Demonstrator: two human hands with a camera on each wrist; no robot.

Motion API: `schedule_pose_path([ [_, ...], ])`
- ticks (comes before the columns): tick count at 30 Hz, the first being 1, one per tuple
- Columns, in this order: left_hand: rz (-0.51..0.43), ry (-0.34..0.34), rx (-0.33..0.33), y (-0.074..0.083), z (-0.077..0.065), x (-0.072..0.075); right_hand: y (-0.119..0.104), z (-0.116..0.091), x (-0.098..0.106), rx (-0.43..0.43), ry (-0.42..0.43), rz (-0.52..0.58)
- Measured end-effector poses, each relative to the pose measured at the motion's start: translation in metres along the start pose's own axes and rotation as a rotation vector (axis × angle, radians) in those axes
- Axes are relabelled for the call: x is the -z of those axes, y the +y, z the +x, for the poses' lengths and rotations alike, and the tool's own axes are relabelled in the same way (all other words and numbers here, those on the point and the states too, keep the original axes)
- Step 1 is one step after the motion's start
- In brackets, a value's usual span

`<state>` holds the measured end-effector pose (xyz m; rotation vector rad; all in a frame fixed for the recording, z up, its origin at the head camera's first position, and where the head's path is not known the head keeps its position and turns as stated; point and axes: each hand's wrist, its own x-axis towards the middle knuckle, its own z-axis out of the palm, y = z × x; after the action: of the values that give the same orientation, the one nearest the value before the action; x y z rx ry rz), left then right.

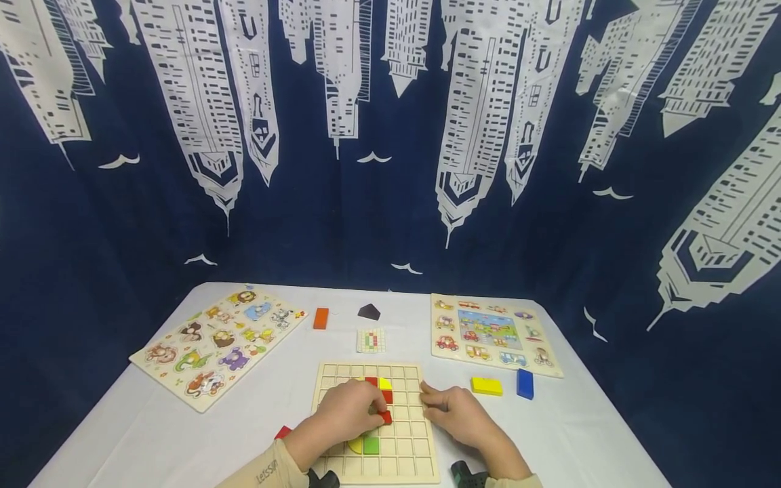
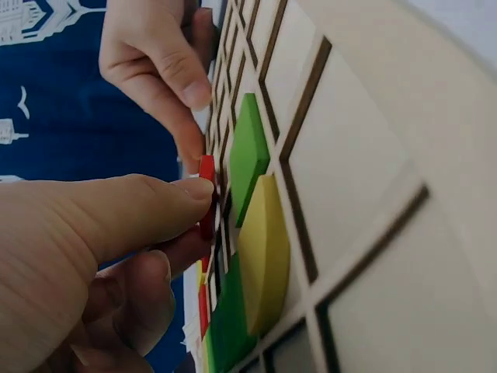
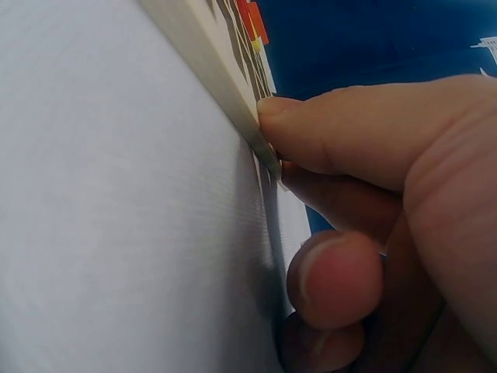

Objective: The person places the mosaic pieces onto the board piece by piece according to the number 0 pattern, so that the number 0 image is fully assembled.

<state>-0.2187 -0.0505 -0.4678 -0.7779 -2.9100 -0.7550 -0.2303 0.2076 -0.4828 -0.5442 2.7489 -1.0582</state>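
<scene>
A pale wooden grid board (image 1: pixel 405 468) lies on the table with coloured tiles in its cells. Between thumb and finger, my left hand (image 1: pixel 348 410) pinches a red tile (image 2: pixel 206 172) over the middle of the board. Below that hand sit a yellow curved tile (image 2: pixel 264 252) and a light green tile (image 1: pixel 371 445); a darker green tile (image 2: pixel 231 322) shows in the left wrist view. My right hand (image 1: pixel 457 413) grips the board's right edge, thumb on the rim and a finger against the side. The left hand hides part of the pattern.
A small pattern card (image 1: pixel 371 340) lies behind the board, near a black pentagon block (image 1: pixel 369 312) and an orange block (image 1: pixel 321 318). An animal puzzle (image 1: pixel 207 393) lies left, a vehicle puzzle (image 1: pixel 448 349) right. Yellow (image 1: pixel 486 386) and blue (image 1: pixel 525 383) blocks lie right.
</scene>
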Motion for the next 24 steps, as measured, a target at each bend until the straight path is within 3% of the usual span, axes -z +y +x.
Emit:
schedule_pose_path([
  [12,0.048,0.009,0.021,0.005,0.009,-0.002,-0.001,0.001,0.001,-0.009,-0.002,0.008],
  [18,0.002,0.029,0.056,0.003,0.012,-0.003,-0.002,0.001,0.001,-0.008,0.003,0.005],
  [24,-0.082,0.019,0.026,-0.001,-0.004,0.007,0.0,0.001,0.001,-0.001,0.003,-0.001],
])
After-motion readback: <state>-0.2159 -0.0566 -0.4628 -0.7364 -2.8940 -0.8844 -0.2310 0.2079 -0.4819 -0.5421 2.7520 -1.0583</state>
